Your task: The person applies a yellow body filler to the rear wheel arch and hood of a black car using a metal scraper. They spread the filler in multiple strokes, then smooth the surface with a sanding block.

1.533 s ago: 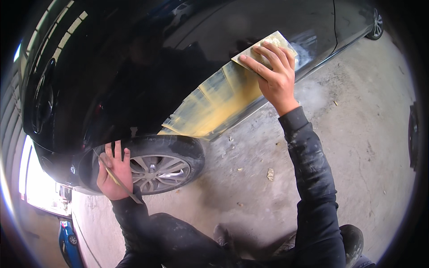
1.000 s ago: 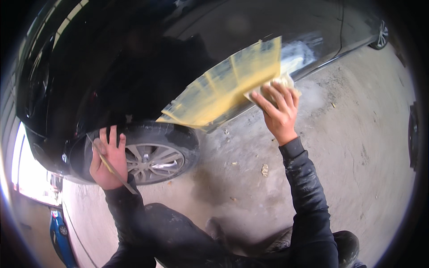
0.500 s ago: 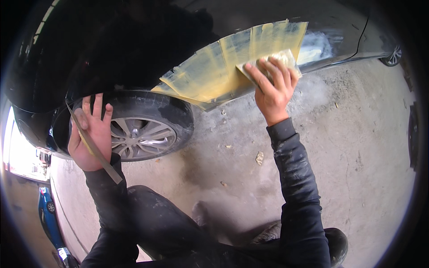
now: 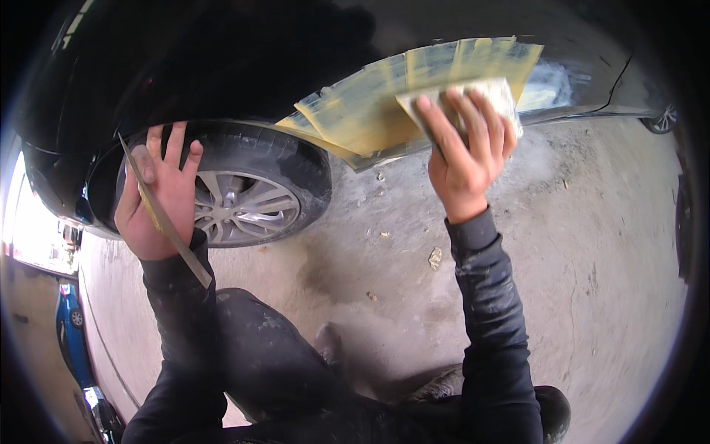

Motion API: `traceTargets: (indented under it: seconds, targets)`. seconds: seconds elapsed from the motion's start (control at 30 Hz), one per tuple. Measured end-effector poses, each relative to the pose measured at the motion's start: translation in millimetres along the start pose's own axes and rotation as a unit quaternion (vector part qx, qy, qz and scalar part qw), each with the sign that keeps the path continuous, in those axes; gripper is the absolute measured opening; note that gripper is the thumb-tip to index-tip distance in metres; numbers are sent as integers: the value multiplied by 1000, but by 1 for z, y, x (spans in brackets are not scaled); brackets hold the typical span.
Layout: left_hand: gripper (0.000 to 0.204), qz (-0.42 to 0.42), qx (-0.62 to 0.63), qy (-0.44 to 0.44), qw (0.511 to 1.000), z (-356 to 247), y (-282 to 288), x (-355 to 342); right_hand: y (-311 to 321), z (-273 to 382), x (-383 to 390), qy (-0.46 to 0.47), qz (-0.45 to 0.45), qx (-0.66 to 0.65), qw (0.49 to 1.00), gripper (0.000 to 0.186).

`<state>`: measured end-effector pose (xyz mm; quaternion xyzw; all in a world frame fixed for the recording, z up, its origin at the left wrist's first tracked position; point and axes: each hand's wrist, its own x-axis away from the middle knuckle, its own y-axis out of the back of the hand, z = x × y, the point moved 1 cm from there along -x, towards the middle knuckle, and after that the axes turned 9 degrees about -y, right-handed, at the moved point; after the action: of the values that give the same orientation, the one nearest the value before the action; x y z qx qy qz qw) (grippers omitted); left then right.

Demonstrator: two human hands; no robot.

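Observation:
A broad patch of yellowish filler (image 4: pixel 370 96) with greyish streaks covers the black car panel (image 4: pixel 222 59) above the wheel arch and along its lower edge. My right hand (image 4: pixel 470 159) is closed on a flat, whitish spreader (image 4: pixel 503 92), fingers spread over its face, at the right part of the patch. Whether its edge touches the filler is hard to see. Near the wheel arch, my left hand (image 4: pixel 159 211) grips a thin flat board (image 4: pixel 181 248) seen edge-on, with yellow filler on it. Its thumb lies against the board and its other fingers stretch upward.
Below the panel is the car's wheel (image 4: pixel 248 207) with silver spokes. Whitish sanded paint (image 4: pixel 551 85) borders the filler on the right. Crumbs and a dried lump (image 4: pixel 435 258) lie on the dusty concrete floor (image 4: pixel 547 296). A blue car (image 4: pixel 70 333) stands far left.
The view has shifted, so the car appears farther right and slightly higher. My right hand and spreader appear larger and slightly farther left over the filler. My left hand keeps its hold on the board.

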<state>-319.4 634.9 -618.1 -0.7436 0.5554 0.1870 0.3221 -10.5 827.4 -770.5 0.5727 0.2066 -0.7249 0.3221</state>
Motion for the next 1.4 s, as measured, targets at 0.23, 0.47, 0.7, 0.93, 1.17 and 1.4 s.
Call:
traceTargets:
  seconds: [0.23,0.47,0.7,0.93,1.17,1.4]
  targets:
    - [30,15,0,6,1000,-1,0,-3,-29,4,-25,20,-18,-39,999,41]
    - [32,30,-18,-7,999,-1,-2,-3,-16,-9,77,14,81,19,996,38]
    - [36,-49,-32,-6,998,2,-20,0,34,-11,85,-95,85,23,992,33]
    - [41,-167,-173,60,969,26,-52,51,76,4,5,-564,-104,-466,674,44]
    - [24,-77,-178,97,976,33,-87,78,91,62,-29,-488,87,-811,312,35]
    - [22,-30,-295,13,955,9,-90,80,109,122,-21,-433,269,-698,504,46]
